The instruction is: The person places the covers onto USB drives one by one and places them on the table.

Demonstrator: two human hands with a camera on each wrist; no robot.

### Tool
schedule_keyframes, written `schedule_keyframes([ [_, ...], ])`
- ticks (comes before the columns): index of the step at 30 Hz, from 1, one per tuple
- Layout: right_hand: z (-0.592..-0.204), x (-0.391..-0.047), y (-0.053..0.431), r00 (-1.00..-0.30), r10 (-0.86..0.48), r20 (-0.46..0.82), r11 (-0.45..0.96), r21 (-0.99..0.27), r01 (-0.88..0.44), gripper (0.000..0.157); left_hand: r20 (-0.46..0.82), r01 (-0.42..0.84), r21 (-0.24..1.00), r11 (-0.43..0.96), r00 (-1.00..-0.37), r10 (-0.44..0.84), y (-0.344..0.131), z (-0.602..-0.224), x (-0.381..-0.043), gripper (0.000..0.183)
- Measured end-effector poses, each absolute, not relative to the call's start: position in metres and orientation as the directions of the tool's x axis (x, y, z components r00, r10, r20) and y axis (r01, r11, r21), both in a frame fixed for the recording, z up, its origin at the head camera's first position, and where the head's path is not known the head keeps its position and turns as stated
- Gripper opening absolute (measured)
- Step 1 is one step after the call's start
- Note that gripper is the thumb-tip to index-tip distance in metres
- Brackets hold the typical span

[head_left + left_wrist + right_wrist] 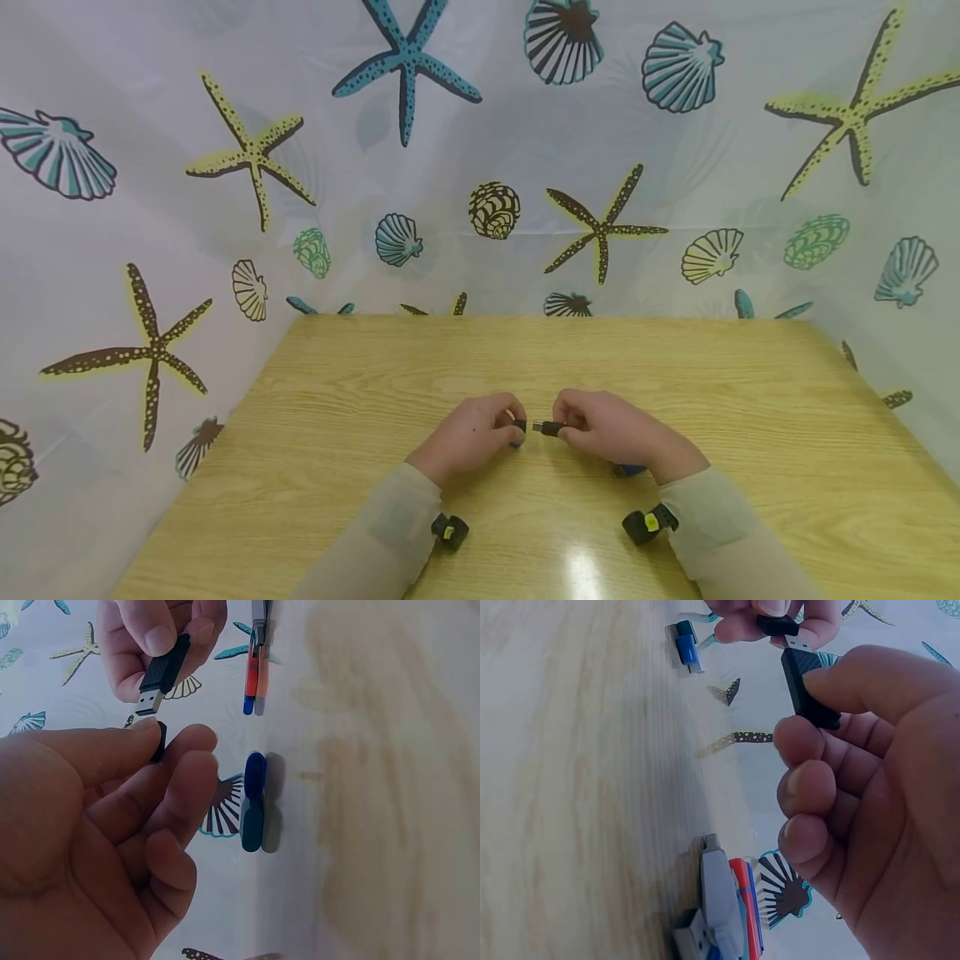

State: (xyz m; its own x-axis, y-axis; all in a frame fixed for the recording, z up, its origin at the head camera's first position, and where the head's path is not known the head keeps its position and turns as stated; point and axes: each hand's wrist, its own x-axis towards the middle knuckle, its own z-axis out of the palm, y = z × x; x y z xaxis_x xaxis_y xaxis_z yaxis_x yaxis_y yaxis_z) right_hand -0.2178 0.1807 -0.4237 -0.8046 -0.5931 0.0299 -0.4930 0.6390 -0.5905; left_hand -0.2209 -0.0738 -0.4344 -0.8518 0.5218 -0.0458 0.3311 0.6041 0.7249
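My left hand (476, 429) pinches a small black cap (160, 742) between thumb and fingers. In my right hand (611, 425) is a black USB stick (802, 694), gripped between thumb and forefinger. Its bare metal plug (148, 702) points at the cap. Between plug and cap a narrow gap shows in the head view; in the right wrist view they look very close. Both hands face each other low over the middle of the table. Blue and teal pieces (253, 802) lie near the left hand.
On the wood-grain table (375, 358), below the right hand, lie a grey stick with a metal plug (718, 889), a red and blue stick (746, 900) and a metal-ended piece (692, 934). A curtain printed with shells and starfish (465, 150) surrounds the table's far side and both ends.
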Motion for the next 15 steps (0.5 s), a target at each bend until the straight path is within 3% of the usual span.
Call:
schedule_keyframes([
  [15,-0.4243,-0.2179,0.178,-0.816,-0.576,0.042,0.638,-0.601,-0.482,0.007,-0.028,0.345,0.749,0.566,-0.836,0.547,-0.0714,-0.4356,-0.2194,0.007],
])
